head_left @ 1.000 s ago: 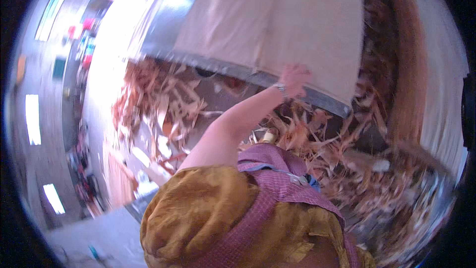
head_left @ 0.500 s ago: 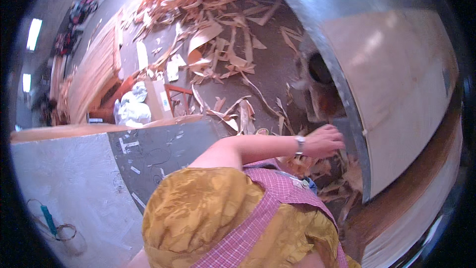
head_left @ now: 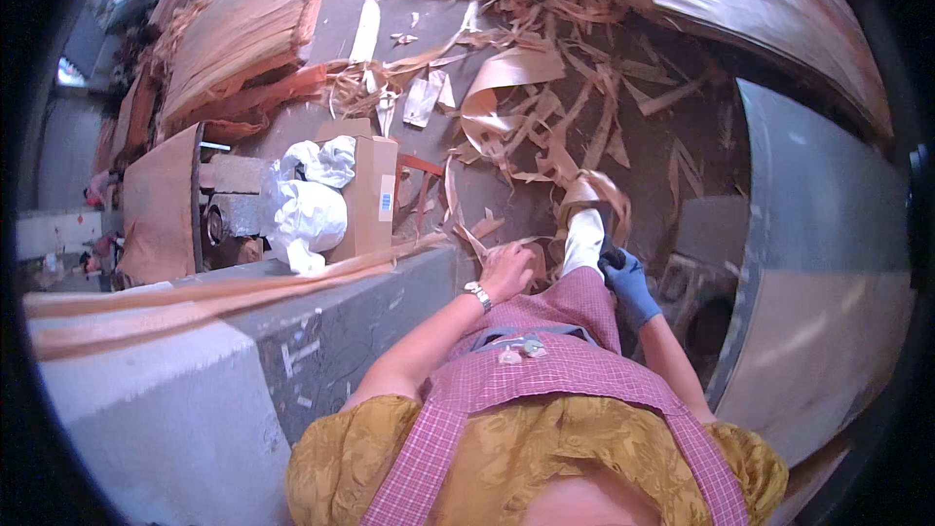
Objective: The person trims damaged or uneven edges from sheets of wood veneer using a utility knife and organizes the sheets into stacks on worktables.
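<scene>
Blue glove fabric covers the right hand [head_left: 631, 287], absent from the earlier views and now beside the white-clad foot [head_left: 584, 237]; its fingers bend inward, though I cannot tell whether they grip anything. Half a second ago the bare left hand [head_left: 509, 271] was near the metal-edged bench [head_left: 828, 185]; now it is by the grey table's [head_left: 355, 326] corner, loosely curled, its hold unclear. One curled veneer strip [head_left: 584, 191] lies at the foot's toe end.

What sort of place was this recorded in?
Probably a veneer or plywood workshop: curled tan strips of thin wood litter the dark grey floor, and a broad stack of thin reddish-brown wooden sheets lies towards the upper left.
</scene>
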`<state>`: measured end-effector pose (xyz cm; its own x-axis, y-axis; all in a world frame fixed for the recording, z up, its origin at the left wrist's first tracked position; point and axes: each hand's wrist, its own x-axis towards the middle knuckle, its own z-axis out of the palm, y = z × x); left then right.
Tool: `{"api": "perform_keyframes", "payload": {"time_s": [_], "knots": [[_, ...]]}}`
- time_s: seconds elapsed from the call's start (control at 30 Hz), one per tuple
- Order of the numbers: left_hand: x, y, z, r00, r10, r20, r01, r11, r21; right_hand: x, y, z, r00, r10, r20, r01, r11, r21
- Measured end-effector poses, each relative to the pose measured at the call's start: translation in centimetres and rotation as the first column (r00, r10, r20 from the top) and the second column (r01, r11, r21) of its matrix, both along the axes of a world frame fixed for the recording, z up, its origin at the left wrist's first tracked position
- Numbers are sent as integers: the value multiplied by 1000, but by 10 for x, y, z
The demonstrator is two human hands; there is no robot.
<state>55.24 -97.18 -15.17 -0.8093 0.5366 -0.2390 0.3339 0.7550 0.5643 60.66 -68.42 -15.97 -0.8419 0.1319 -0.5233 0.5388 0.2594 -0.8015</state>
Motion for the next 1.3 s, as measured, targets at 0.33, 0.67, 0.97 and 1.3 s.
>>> {"api": "perform_keyframes", "payload": {"time_s": [0.33, 0.67, 0.97, 1.3], "knots": [[-110, -41, -108, 745, 531, 403, -384, 836, -391, -331, -53, -173, 914, 323, 244, -201, 886, -418], [-165, -76, -184, 695, 621, 362, -367, 740, -564, -544, -207, -457, 910, 85, 407, 161, 830, -534], [-204, -134, -198, 723, 627, 291, -440, 742, -506, -631, -289, -529, 857, -349, 380, 511, 483, -711], [-229, -157, -184, 781, 603, 164, -542, 785, -301, -397, -119, -111, 889, -207, 408, 343, 892, -295]]}}
